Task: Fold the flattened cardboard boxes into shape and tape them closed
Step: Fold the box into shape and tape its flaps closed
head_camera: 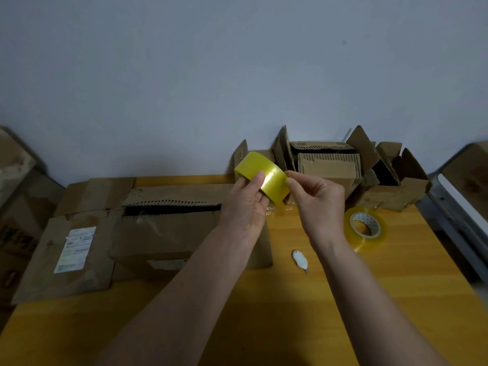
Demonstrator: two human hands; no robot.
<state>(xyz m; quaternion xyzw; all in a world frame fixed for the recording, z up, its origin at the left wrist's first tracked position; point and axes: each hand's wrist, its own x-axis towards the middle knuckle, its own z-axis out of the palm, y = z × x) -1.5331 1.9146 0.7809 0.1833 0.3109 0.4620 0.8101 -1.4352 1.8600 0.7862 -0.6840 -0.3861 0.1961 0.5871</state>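
Observation:
I hold a yellow tape roll [260,172] up above the wooden table [343,299]. My left hand [247,204] grips the roll from below, thumb on its outer face. My right hand [318,200] pinches at the roll's right edge with thumb and forefinger. A large cardboard box [169,231] lies on the table's left side, its torn top flaps partly open and a white label [76,249] on a flattened flap. Several smaller open cardboard boxes [330,167] stand at the back right against the wall.
A second yellowish tape roll [365,229] lies flat on the table at the right. A small white cutter [300,260] lies between my forearms. More cardboard [15,186] leans at the far left, and a grey rail [454,215] runs past the table's right edge.

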